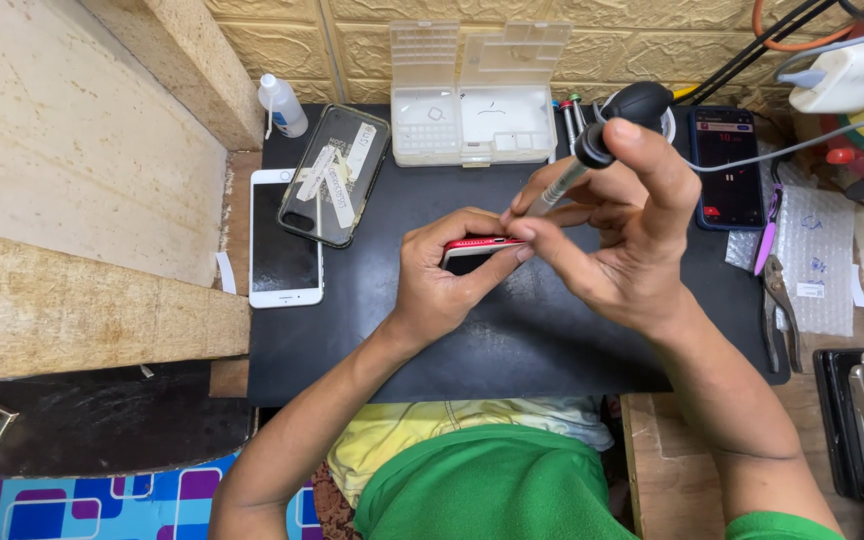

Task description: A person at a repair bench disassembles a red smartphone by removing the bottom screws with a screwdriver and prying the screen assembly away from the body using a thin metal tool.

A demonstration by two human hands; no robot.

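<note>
Single head-worn view, facing steeply down, close above black mat (512, 340), both forearms in frame

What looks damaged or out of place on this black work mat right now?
The dark phone panel at the mat's top left lies askew, overlapping the white phone, with pale tape strips stuck across it. Elsewhere nothing looks spilled.

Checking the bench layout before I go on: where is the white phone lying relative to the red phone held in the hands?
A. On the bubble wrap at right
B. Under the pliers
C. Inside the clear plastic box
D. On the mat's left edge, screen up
D: the white phone lies flat, screen up, on the left edge of the black mat, left of the red phone gripped by the left hand.
</note>
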